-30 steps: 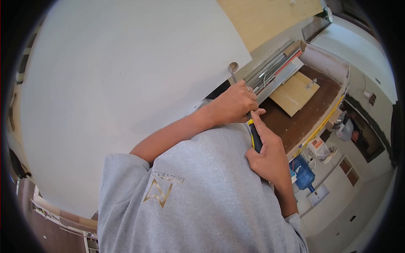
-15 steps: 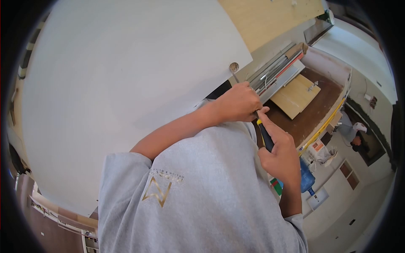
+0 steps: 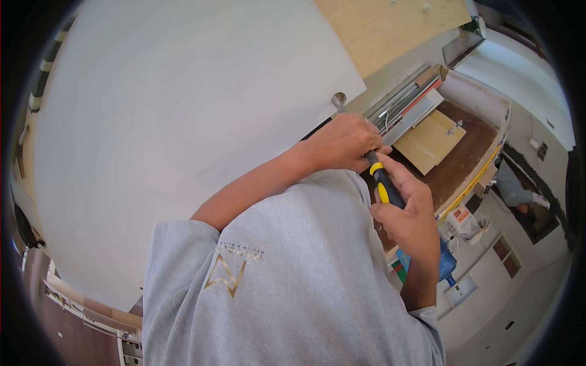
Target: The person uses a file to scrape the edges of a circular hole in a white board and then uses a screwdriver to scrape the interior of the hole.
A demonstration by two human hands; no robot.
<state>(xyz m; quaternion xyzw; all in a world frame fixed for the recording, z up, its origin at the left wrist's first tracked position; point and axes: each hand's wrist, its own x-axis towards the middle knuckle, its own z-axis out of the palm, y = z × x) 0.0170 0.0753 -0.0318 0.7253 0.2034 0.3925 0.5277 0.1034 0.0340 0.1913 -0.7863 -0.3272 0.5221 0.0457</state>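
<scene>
A chisel with a black and yellow handle is held by both of my hands. My right hand wraps around the handle. My left hand is closed around the metal blade farther forward. Beyond the left fingers, the flat blade reaches a round recess near the edge of a large white panel. The tip lies at the recess; its exact contact cannot be made out. My left forearm passes over the panel's near edge.
A light wood sheet lies beyond the panel. To the right, metal strips and a wooden board with a hinge rest on a brown surface. A blue water bottle stands lower right. Another person is at far right.
The chisel has turned in my hands, so the handle's yellow side and the blade's wider face now show. My right hand has shifted slightly up. The person at right has moved.
</scene>
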